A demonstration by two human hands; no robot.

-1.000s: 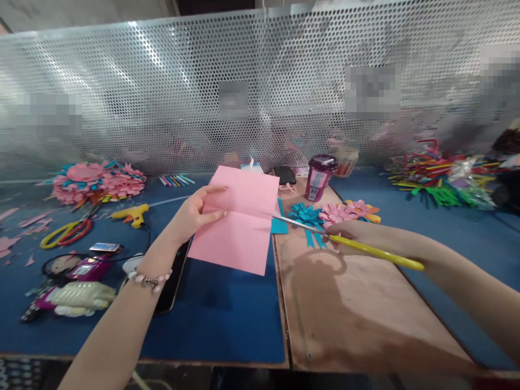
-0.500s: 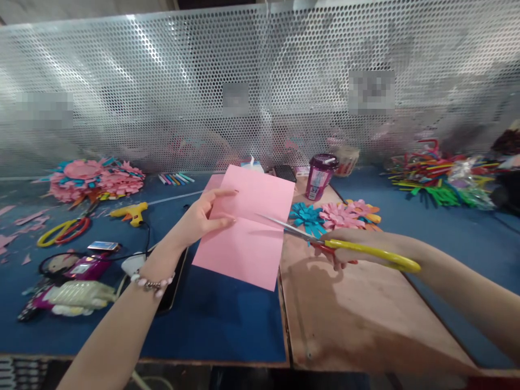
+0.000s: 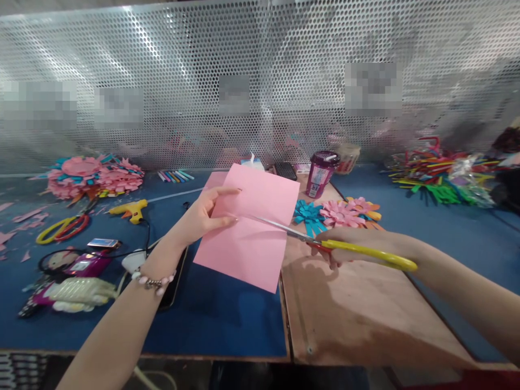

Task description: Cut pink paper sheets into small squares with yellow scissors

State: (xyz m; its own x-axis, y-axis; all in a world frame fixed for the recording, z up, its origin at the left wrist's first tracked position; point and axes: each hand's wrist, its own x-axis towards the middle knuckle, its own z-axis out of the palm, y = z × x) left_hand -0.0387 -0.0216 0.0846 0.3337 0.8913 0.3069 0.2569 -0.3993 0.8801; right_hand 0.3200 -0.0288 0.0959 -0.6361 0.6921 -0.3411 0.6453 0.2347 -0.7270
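Paper (image 3: 252, 252): pinched in your left hand (image 3: 198, 218); hold taut.
Scissors (image 3: 337, 246): gripped in your right hand (image 3: 350, 236); stop before left fingertips (image 3: 231, 221).

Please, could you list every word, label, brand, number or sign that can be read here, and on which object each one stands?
No text can be read with certainty.
Purple cup: printed label, too small and blurred to read.
Purple item with a pale patch, at the left: any lettering is too blurred.
Pink paper: no writing visible on the side shown.
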